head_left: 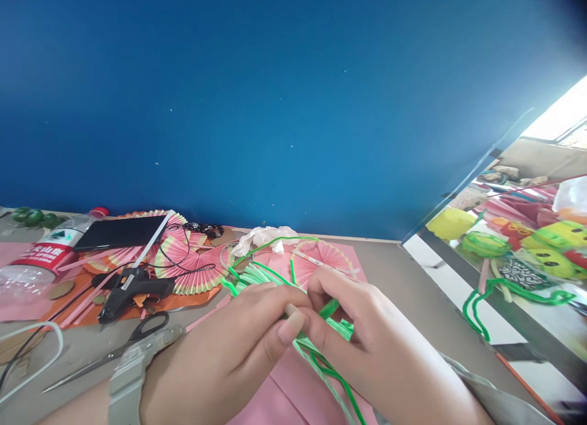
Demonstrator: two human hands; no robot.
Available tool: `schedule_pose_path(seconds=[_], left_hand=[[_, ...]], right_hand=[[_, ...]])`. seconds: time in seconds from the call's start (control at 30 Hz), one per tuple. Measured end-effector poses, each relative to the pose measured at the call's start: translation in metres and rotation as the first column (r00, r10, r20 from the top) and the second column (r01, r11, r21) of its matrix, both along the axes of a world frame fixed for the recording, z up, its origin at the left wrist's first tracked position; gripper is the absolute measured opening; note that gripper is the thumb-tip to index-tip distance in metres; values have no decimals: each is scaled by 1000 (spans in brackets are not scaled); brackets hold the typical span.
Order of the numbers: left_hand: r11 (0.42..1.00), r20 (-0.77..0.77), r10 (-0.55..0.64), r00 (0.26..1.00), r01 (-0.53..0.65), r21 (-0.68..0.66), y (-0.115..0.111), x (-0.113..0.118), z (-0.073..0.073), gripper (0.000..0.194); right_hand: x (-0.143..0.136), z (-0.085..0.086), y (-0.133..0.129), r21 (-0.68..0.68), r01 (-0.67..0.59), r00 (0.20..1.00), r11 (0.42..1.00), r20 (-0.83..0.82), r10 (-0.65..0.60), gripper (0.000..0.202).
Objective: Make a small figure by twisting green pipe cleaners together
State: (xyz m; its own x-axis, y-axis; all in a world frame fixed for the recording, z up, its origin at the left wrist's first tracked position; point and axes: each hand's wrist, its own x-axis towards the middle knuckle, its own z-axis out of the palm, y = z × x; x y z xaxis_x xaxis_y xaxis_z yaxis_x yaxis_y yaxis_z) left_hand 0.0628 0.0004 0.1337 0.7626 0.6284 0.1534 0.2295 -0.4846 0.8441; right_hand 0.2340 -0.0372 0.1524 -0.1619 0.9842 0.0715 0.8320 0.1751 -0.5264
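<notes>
My left hand (229, 333), with a grey watch (132, 370) on the wrist, and my right hand (367, 333) meet at the middle of the desk. Both are closed, thumbs and fingertips pinched together on a green pipe cleaner (329, 309). A short piece of it shows inside the curled right fingers; the rest of the grip is hidden. Under and around the hands lies a bundle of pale green pipe cleaners (257, 274), with several bright green stems looping out. Pink paper (279, 391) is spread beneath them.
On the left lie scissors (98, 361), a black glue gun (131, 287) with its cord, a black tablet-like device (120, 232) and a plastic bottle (43, 254). Pleated paper fans (192, 266) and white tissue (263, 236) sit behind. A blue partition (293, 107) rises at the back; colourful plush items (550, 247) are at right.
</notes>
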Motion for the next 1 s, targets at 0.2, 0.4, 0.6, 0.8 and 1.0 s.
schedule_pose_path(seconds=[0.2, 0.4, 0.6, 0.8, 1.0], left_hand=[[996, 120, 42, 992, -33, -79, -3, -5, -7, 24], [979, 133, 98, 986, -72, -188, -5, -7, -13, 36], [977, 133, 49, 990, -20, -212, -4, -4, -6, 35], [953, 105, 38, 994, -5, -304, -2, -8, -5, 23], [711, 317, 4, 948, 220, -668, 9, -8, -3, 17]], right_hand=[[-4, -1, -1, 19, -16, 999, 1000, -46, 17, 26], [-5, -3, 0, 45, -4, 1000, 999, -9, 5, 19], [-4, -3, 0, 65, -2, 1000, 998, -25, 4, 23], [3, -1, 1, 5, -19, 996, 1000, -84, 19, 28], [16, 9, 2, -79, -203, 936, 976, -309, 170, 15]])
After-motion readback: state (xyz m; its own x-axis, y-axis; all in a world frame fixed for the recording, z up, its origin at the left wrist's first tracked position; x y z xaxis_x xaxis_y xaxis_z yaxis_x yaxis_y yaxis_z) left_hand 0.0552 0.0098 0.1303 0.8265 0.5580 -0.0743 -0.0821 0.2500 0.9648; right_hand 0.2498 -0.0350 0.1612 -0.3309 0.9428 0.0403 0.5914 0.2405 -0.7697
